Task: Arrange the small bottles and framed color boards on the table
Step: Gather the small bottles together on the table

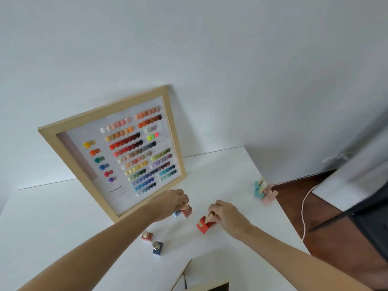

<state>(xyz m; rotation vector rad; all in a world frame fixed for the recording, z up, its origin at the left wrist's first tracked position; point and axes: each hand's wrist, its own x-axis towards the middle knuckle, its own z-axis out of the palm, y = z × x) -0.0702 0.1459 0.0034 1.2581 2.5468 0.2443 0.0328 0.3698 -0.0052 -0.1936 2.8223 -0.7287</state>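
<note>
Both hands are busy at once: the left hand [172, 199] is pinched on the gold cap of a dark red bottle [187, 212], with a light blue bottle [177, 213] touching it on the left, and the right hand [225, 213] grips the gold cap of a bright red bottle [204, 224] that's tipped over a bit. Both sit on the white table [63, 238], just near of the wooden-framed color board [117, 156] leaning on the wall. Nearer in, a pink-red bottle [147, 236] and a navy bottle [157, 248] stand loose, and a pastel cluster of bottles [265, 191] sits far right by the table edge.

These look like little nail polish bottles, so I'd guess light, rigid, probably glass: breakable and tippy. The cap works fine as a handle, but squeezing the square body would be steadier. The frame's a two-hand job by its side rails.
</note>
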